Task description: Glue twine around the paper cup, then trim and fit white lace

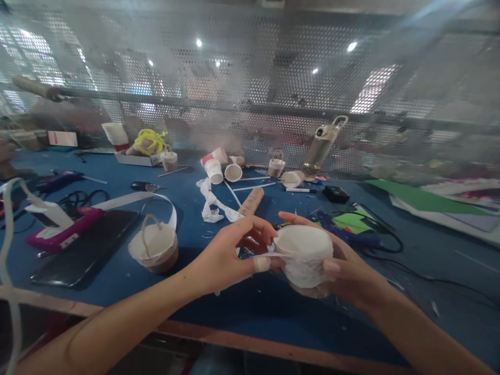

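Observation:
My right hand cups a white paper cup wrapped in white strip material, just above the blue table. My left hand pinches the end of the white strip at the cup's left rim; one of its fingers wears a bandage. A finished small cup basket with a cord handle stands on the table to the left of my left hand.
A pink glue gun lies on a dark tablet at left. Blue glue gun and cables at right. Cardboard tube, several cups, scissors, a bottle and green paper lie farther back. Perforated metal screen behind.

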The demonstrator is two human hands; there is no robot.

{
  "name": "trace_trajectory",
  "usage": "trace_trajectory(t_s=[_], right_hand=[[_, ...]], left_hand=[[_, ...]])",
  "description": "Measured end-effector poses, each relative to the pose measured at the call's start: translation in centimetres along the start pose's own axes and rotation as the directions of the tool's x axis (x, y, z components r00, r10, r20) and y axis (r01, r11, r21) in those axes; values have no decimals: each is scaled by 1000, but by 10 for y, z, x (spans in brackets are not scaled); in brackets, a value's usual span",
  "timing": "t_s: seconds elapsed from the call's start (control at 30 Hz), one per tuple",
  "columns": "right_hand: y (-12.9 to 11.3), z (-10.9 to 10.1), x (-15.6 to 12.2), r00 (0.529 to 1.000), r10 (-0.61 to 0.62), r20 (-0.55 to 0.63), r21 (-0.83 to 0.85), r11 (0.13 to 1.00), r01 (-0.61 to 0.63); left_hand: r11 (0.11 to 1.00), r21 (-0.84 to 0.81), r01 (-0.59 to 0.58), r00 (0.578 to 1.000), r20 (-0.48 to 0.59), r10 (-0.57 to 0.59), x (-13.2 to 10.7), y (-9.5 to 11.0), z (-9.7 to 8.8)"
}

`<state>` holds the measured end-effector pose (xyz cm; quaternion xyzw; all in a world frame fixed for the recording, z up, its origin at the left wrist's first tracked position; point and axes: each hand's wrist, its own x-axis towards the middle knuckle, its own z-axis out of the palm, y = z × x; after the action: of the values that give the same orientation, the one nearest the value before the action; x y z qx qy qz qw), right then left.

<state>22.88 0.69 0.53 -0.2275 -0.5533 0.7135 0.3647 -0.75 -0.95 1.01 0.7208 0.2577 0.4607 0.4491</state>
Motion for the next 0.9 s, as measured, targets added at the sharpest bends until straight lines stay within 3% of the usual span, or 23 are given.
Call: trace_trajectory(t_s=[0.2,0.5,0.63,0.8,0.9], right_hand=[[-7,2,-6,996,45,82,128,990,-55],[-7,4,-9,996,48,-74,218,976,-31],[-14,11,-7,999,41,-16,246,968,-36],[-19,13,-7,999,51,14,294,954,-53],[-20,13,-7,997,41,69,294,954,-60]], left_hand=[[995,-103,11,993,122,2,-4,2,1],[991,-132,35,987,162,-13,-3,5,-2],[986,-165,38,986,167,-10,-4,5,-3],[955,-266,131,974,212,-75,-5,3,-3],[959,-248,138,979,182,-94,-5,3,-3]])
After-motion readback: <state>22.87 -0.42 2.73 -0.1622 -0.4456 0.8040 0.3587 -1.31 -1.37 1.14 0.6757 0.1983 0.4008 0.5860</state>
